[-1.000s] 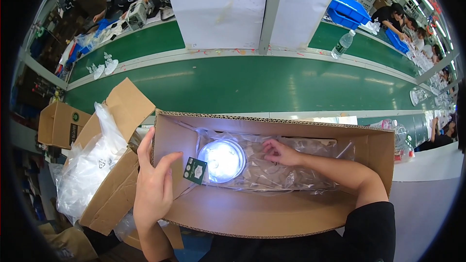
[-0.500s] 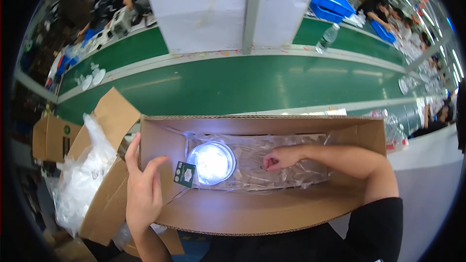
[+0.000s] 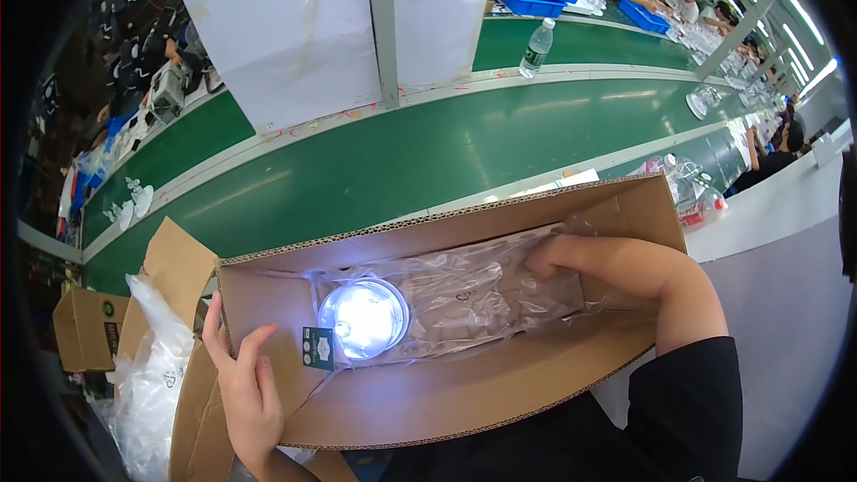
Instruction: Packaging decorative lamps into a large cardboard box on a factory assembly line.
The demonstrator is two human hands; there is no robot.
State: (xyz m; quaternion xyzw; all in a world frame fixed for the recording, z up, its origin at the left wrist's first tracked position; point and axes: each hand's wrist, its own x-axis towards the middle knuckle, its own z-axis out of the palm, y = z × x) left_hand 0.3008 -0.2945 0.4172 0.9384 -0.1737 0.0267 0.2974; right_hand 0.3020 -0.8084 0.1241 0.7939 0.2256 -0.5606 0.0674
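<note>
A long, flat green worktop (image 3: 402, 150) crosses the room; an upright grey metal post (image 3: 382, 31) divides flat white panels (image 3: 277, 40); straight white tube lights (image 3: 794, 1) glow.

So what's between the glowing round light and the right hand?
In the head view, crinkled clear plastic, brown showing through, lies between the light and right hand.

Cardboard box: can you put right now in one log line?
cardboard box: open | left hand: spread at left rim | right hand: inside, near right end, grip unclear | round light: glowing, left end
</note>
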